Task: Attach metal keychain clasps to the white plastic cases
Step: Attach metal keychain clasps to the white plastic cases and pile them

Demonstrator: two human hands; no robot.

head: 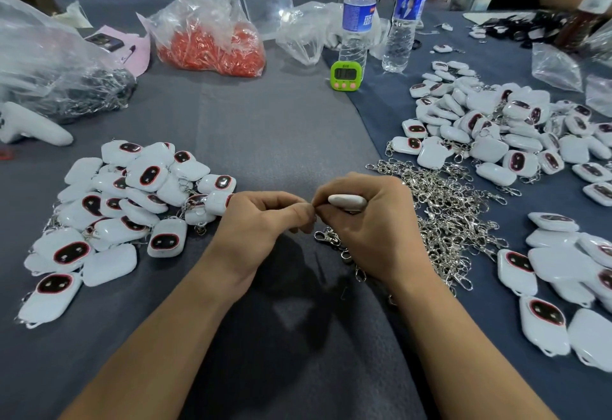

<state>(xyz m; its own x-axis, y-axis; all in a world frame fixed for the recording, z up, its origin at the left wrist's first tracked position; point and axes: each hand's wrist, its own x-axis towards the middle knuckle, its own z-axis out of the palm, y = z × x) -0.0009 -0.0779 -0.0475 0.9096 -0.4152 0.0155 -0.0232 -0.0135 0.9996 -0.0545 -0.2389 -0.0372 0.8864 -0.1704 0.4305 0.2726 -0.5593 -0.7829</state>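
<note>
Left heap of cases [109,214]: at 9 o'clock from the hands, lying on the grey cloth [265,128]; we see metal rings on several.
Left hand [261,224]: fingers curled, thumb and forefinger tips together, touching the right fingertips; we cannot tell what they pinch.
Green timer [345,75]: at 12 o'clock, well apart.
Held case [347,202]: white, edge-up, inside the right hand.
Right hand [374,230]: clamped around this case.
Clasp heap [457,214]: silver, at 3 o'clock, just beside the right hand.
Right heap of cases [496,128]: at 2 o'clock.
</note>
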